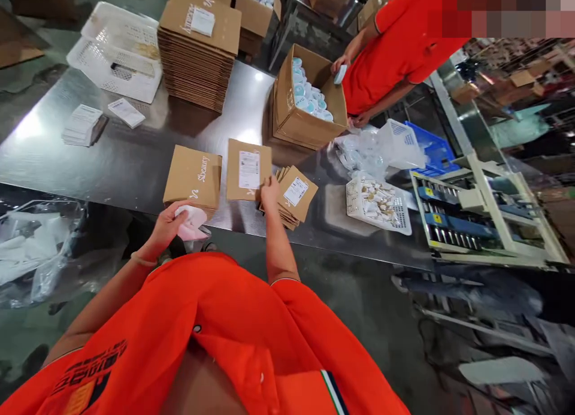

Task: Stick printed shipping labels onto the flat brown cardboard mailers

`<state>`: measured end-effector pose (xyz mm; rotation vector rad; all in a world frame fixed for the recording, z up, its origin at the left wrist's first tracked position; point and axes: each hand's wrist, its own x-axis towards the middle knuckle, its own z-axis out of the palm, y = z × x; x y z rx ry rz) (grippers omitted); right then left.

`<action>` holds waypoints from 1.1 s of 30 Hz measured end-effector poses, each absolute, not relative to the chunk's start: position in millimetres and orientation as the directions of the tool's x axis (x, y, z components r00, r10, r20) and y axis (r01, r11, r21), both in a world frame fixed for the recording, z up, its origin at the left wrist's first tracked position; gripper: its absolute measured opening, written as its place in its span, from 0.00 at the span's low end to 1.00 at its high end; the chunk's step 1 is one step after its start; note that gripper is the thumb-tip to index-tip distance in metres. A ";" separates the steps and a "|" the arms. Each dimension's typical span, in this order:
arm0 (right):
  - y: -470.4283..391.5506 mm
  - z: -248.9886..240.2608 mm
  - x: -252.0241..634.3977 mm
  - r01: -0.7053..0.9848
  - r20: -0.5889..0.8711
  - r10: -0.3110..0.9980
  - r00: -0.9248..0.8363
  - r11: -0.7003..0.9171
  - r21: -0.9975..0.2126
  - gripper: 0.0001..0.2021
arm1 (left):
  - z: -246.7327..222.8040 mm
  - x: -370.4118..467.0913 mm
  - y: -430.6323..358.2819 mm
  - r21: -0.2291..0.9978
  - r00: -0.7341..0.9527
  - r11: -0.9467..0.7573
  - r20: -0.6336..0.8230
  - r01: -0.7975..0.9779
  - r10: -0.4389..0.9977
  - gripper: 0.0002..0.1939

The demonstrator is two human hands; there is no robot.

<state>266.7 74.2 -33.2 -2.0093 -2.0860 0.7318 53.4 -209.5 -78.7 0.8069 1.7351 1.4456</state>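
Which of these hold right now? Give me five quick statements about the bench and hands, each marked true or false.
1. The left hand holds a pale pink, soft-looking item. True.
2. The right hand is inside the open carton. False: it is at the edge of the labelled middle carton.
3. The co-worker holds a small item over the open carton. True.
4. The tall cardboard stack stands right of the open carton. False: it stands to the left.
5. The small white basket on the right holds many small pieces. True.
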 end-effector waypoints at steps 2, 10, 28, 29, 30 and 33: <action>90.8 -16.5 314.5 0.902 -0.157 0.985 0.075 -0.134 -0.411 0.22 | -78.4 50.3 -219.6 0.980 -0.575 0.187 -0.188 -0.062 0.796 0.30; -2.9 -40.1 275.9 0.497 -0.130 0.698 -0.704 0.353 -0.793 0.22 | -57.3 68.1 -239.3 0.956 -0.665 0.132 -0.279 -0.262 0.693 0.46; -108.1 -77.7 159.1 0.344 -0.320 0.418 -0.850 -0.019 -0.939 0.08 | -63.8 79.6 -270.1 0.908 -0.719 0.178 -0.410 -0.379 0.560 0.48; -106.3 -79.2 161.9 0.350 -0.322 0.420 -0.849 -0.011 -0.937 0.08 | -62.3 76.9 -267.8 0.906 -0.710 0.195 -0.417 -0.376 0.568 0.46; -104.9 -80.3 165.5 0.357 -0.319 0.432 -0.844 0.007 -0.934 0.08 | -61.2 73.6 -264.8 0.902 -0.699 0.210 -0.425 -0.376 0.576 0.45; -105.3 -78.2 181.4 0.362 -0.248 0.508 -0.825 0.138 -0.922 0.04 | -60.1 64.8 -253.8 0.897 -0.665 0.252 -0.439 -0.364 0.603 0.42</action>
